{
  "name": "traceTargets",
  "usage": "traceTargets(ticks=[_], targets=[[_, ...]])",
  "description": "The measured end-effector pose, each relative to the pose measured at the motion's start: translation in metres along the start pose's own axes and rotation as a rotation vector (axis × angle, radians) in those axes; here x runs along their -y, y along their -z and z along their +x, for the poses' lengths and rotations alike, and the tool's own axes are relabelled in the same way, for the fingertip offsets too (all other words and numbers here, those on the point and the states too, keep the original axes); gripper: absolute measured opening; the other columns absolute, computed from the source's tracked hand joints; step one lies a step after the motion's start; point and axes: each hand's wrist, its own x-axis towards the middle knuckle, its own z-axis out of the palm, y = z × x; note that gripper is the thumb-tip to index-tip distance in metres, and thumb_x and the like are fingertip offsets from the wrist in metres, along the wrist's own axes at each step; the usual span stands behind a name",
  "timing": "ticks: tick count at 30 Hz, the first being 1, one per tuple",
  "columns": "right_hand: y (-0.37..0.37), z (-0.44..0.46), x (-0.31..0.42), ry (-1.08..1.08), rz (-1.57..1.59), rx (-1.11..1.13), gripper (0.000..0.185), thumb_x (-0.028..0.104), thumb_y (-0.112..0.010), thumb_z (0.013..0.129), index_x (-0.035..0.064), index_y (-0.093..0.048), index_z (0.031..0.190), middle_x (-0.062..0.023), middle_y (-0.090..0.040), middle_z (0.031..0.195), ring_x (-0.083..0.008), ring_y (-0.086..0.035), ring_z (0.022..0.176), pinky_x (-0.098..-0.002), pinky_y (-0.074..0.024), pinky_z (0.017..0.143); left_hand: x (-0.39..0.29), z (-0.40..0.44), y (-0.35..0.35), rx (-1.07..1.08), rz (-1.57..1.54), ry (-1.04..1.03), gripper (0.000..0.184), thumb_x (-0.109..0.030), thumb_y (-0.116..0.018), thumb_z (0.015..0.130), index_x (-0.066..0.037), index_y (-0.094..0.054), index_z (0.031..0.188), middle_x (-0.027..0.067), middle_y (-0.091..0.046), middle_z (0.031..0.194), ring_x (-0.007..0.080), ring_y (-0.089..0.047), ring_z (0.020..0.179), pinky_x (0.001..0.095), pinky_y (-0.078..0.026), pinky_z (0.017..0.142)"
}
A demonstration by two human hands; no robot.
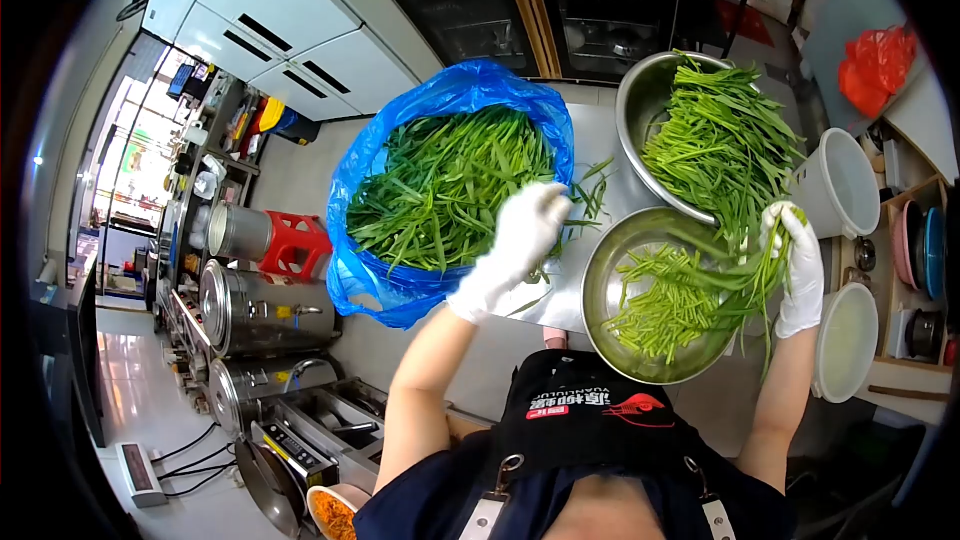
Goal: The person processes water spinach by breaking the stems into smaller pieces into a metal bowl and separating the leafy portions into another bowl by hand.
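My left hand (530, 230), in a white glove, is over the right rim of a blue plastic bag (350, 285). Its fingers are curled together, and what they hold, if anything, is hidden. Loose leafy greens (440, 190) with narrow leaves, resembling water spinach, fill the bag. My right hand (795, 265), also gloved, is closed around a bunch of long-stemmed water spinach (745, 290), which hangs across the right side of a steel bowl (650, 372). Short pieces of green stem (660, 315) lie inside that bowl. Behind it, a larger steel basin (640, 155) holds a heap of whole water spinach (715, 130).
Stray leaves (592, 195) lie on the metal table (590, 130) between bag and basin. White buckets (845, 345) stand at the right by a wooden shelf (910, 365). Large steel pots (265, 315) and a red stool (295, 245) are at the left.
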Motion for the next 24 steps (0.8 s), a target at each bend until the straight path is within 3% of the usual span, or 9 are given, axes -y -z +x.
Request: traceTargets(ticks=[2,5,8,9,12,16,21,24], targets=[[0.003,-0.005,-0.02,-0.059,0.043,-0.125,0.021,0.027,-0.058,0.095,0.0061,-0.058,0.095,-0.002,-0.057,0.075,-0.0093,-0.05,0.06,-0.0238,-0.0431,0.056,0.035,0.035,0.011,-0.123,0.157,0.092,0.022,-0.022,-0.065,0.084,-0.004,-0.071,0.095,0.0162,-0.069,0.089,0.031,-0.067,0.081,0.0373,-0.053,0.075],[-0.003,-0.009,-0.049,-0.044,0.119,-0.111,0.021,0.026,-0.058,0.094,0.0055,-0.059,0.093,-0.0031,-0.056,0.074,-0.0156,-0.053,0.064,-0.0263,-0.0412,0.058,0.084,0.088,0.012,-0.178,0.342,0.187,0.017,-0.02,-0.063,0.079,-0.008,-0.074,0.085,0.0146,-0.069,0.081,0.0318,-0.067,0.077,0.0385,-0.053,0.072],[-0.007,-0.008,-0.073,-0.026,0.247,-0.042,0.021,0.025,-0.056,0.095,0.0048,-0.058,0.09,-0.0037,-0.054,0.074,-0.0183,-0.054,0.073,-0.0307,-0.0448,0.066,0.13,0.127,-0.006,-0.205,0.46,0.105,0.014,-0.018,-0.063,0.076,-0.011,-0.074,0.082,0.0146,-0.069,0.081,0.0317,-0.066,0.077,0.0397,-0.052,0.07],[-0.01,-0.009,-0.074,0.022,0.152,-0.007,0.021,0.024,-0.055,0.096,0.0045,-0.056,0.089,-0.0035,-0.053,0.074,-0.0198,-0.055,0.076,-0.0334,-0.0464,0.07,0.141,0.135,-0.014,-0.164,0.499,0.128,0.012,-0.019,-0.063,0.076,-0.011,-0.072,0.08,0.0137,-0.068,0.08,0.0318,-0.066,0.078,0.0405,-0.052,0.07],[-0.013,-0.019,-0.077,-0.046,0.267,-0.032,0.024,0.028,-0.057,0.096,0.0037,-0.056,0.092,-0.004,-0.054,0.074,-0.021,-0.057,0.077,-0.0378,-0.0497,0.078,0.155,0.141,-0.036,-0.103,0.687,0.066,0.01,-0.016,-0.062,0.075,-0.011,-0.07,0.072,0.0131,-0.068,0.076,0.0328,-0.065,0.072,0.0424,-0.051,0.064],[-0.002,-0.027,-0.079,-0.055,0.266,-0.071,0.026,0.029,-0.058,0.095,0.0038,-0.056,0.093,-0.0051,-0.055,0.074,-0.0223,-0.059,0.076,-0.0382,-0.0509,0.077,0.16,0.14,-0.039,-0.14,0.784,0.044,0.013,-0.021,-0.065,0.073,-0.009,-0.069,0.067,0.0131,-0.067,0.071,0.0324,-0.066,0.066,0.0411,-0.051,0.058],[0.006,-0.023,-0.072,-0.053,0.242,-0.103,0.025,0.028,-0.057,0.096,0.0045,-0.055,0.09,-0.0058,-0.055,0.074,-0.022,-0.058,0.074,-0.0364,-0.0499,0.073,0.127,0.143,0.026,0.045,0.513,0.283,0.015,-0.014,-0.064,0.07,-0.007,-0.073,0.079,0.0181,-0.069,0.08,0.0342,-0.067,0.077,0.0377,-0.053,0.07],[-0.004,-0.013,-0.063,-0.027,0.212,0.003,0.026,0.03,-0.056,0.096,0.0045,-0.055,0.09,-0.0056,-0.055,0.074,-0.0211,-0.058,0.073,-0.0355,-0.0496,0.072,0.113,0.123,0.076,0.187,0.322,0.305,0.022,-0.02,-0.072,0.067,-0.003,-0.072,0.081,0.0152,-0.067,0.072,0.0246,-0.065,0.065,0.0342,-0.051,0.066]])
